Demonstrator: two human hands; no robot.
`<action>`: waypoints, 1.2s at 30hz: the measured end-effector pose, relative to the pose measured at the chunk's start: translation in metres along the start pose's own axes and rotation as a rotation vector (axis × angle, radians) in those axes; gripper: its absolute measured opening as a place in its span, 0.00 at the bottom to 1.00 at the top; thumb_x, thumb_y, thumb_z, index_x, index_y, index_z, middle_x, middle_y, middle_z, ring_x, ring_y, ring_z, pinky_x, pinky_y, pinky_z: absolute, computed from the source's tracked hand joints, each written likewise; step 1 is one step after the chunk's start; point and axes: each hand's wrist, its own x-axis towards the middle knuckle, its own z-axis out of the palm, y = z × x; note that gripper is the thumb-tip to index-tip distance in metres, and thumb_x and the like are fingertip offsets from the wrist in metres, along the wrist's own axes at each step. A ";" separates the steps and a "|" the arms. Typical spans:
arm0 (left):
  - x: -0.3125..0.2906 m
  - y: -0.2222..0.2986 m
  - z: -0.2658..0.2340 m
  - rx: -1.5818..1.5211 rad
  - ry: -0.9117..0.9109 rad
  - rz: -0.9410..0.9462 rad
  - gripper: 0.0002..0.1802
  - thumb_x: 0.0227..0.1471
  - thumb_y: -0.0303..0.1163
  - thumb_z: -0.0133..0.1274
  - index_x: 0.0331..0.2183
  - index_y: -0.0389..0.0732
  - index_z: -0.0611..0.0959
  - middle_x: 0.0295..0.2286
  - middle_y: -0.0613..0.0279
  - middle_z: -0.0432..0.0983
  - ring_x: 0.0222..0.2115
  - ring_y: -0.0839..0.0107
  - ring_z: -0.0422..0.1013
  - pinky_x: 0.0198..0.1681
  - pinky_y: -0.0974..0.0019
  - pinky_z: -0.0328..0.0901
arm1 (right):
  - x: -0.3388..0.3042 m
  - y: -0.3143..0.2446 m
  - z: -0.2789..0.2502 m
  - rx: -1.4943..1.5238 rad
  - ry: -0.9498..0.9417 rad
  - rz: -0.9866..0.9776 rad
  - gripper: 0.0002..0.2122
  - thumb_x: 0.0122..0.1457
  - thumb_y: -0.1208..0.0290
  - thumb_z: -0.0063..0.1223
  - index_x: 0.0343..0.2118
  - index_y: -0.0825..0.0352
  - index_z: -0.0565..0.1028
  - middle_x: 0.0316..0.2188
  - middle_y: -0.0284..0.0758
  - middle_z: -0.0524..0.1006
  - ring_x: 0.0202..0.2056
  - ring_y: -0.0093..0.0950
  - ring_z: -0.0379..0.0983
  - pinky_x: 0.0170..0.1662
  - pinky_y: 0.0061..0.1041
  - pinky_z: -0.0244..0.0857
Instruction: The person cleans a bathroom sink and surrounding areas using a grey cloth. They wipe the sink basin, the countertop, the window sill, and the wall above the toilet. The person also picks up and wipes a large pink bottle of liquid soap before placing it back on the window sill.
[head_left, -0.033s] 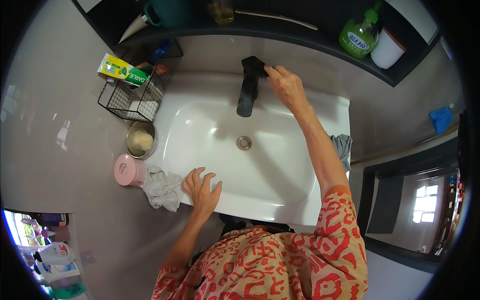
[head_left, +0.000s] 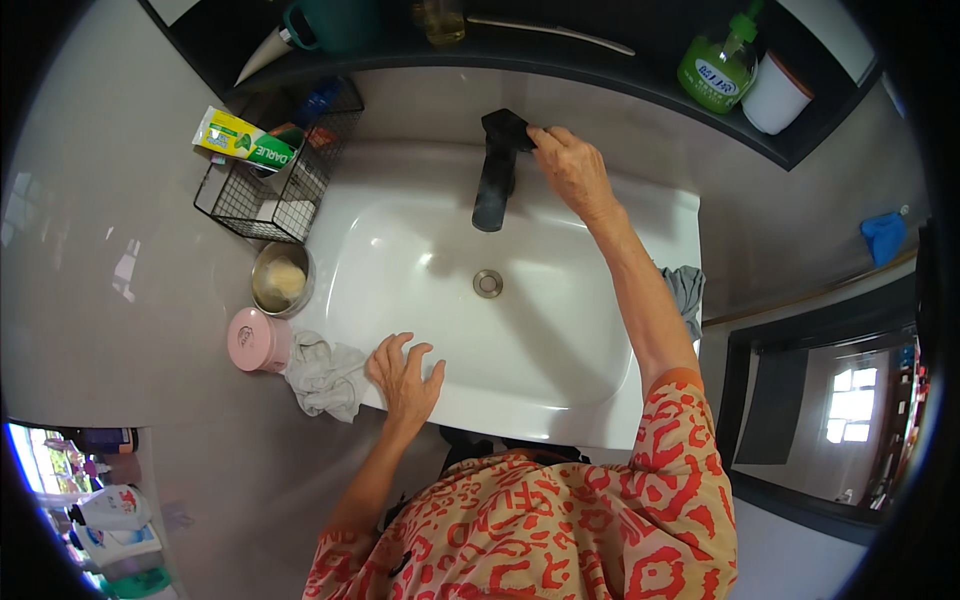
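My right hand (head_left: 572, 168) covers the faucet (head_left: 495, 170) handle's far end. My left hand (head_left: 405, 375) hides part of the grey rag (head_left: 322, 372). Green soap bottle (head_left: 718, 62) pump cut off at top edge. Wire basket (head_left: 275, 170) contents mostly unclear.

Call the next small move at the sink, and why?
Probably lift the tap handle: the right hand already rests on top of the black faucet, no water runs into the white basin, and the left hand waits flat on the front rim beside a grey cloth.
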 end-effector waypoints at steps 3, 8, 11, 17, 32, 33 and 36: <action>-0.001 -0.006 0.008 -0.005 -0.038 0.000 0.16 0.38 0.31 0.62 0.34 0.44 0.78 0.44 0.60 0.66 0.49 0.58 0.59 0.51 0.50 0.48 | -0.005 -0.008 -0.006 0.102 0.073 0.094 0.10 0.48 0.79 0.56 0.36 0.68 0.75 0.25 0.38 0.72 0.27 0.36 0.73 0.29 0.33 0.68; -0.002 -0.016 0.017 -0.100 -0.141 -0.040 0.15 0.38 0.32 0.63 0.33 0.44 0.79 0.39 0.62 0.69 0.45 0.62 0.61 0.51 0.53 0.50 | -0.100 -0.005 0.012 0.191 0.121 0.335 0.07 0.51 0.79 0.53 0.35 0.68 0.73 0.27 0.41 0.71 0.28 0.40 0.71 0.29 0.34 0.64; 0.004 -0.015 0.018 -0.095 -0.199 -0.046 0.15 0.38 0.32 0.63 0.33 0.44 0.79 0.39 0.62 0.69 0.45 0.62 0.62 0.50 0.56 0.51 | -0.181 -0.019 0.042 0.374 -0.240 0.545 0.07 0.52 0.79 0.50 0.34 0.70 0.74 0.33 0.44 0.72 0.34 0.43 0.70 0.36 0.37 0.65; 0.020 -0.031 0.022 -0.101 -0.126 -0.064 0.14 0.39 0.30 0.62 0.33 0.44 0.79 0.38 0.60 0.70 0.42 0.60 0.64 0.48 0.55 0.56 | -0.223 -0.041 0.107 0.737 -0.256 0.944 0.12 0.59 0.74 0.45 0.45 0.69 0.72 0.39 0.40 0.75 0.40 0.31 0.73 0.43 0.30 0.67; 0.120 -0.024 0.147 -1.340 -0.249 -1.065 0.21 0.55 0.47 0.46 0.43 0.42 0.77 0.39 0.61 0.73 0.41 0.69 0.69 0.43 0.66 0.64 | -0.146 -0.091 0.136 1.728 0.182 1.565 0.08 0.60 0.74 0.44 0.31 0.75 0.72 0.32 0.40 0.75 0.33 0.28 0.74 0.36 0.21 0.71; 0.123 -0.028 0.171 -1.458 -0.311 -1.095 0.21 0.55 0.49 0.45 0.41 0.43 0.77 0.39 0.62 0.73 0.41 0.69 0.69 0.43 0.66 0.64 | -0.148 -0.099 0.135 1.645 0.109 1.514 0.07 0.60 0.75 0.45 0.31 0.74 0.72 0.32 0.39 0.75 0.34 0.27 0.73 0.38 0.20 0.69; 0.139 0.004 0.185 -1.752 -0.287 -1.091 0.24 0.57 0.54 0.42 0.39 0.44 0.77 0.37 0.62 0.74 0.41 0.68 0.69 0.44 0.67 0.65 | -0.162 -0.112 0.150 1.009 0.071 1.031 0.08 0.59 0.72 0.43 0.37 0.68 0.74 0.35 0.37 0.75 0.38 0.29 0.71 0.47 0.26 0.62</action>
